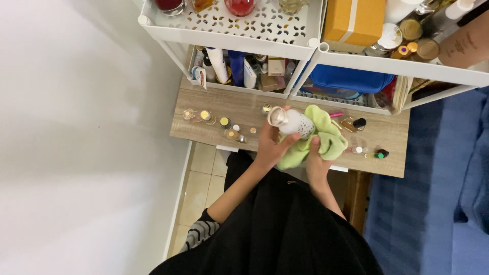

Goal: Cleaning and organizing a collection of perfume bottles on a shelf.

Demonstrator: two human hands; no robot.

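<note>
The left hand (pixel 270 145) grips a small white bottle (pixel 291 122) around its middle, above the wooden table (pixel 392 153). The right hand (pixel 317 162) squeezes a soft green cloth (pixel 326 135) against it. The bottle looks light, hard and smooth, maybe slippery, so holding its middle seems safest. Tiny bottles (pixel 224 122) stand near.

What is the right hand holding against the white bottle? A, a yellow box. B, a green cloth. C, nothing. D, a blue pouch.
B: the right hand grips a green cloth pressed to the white bottle, which the left hand holds.
</note>
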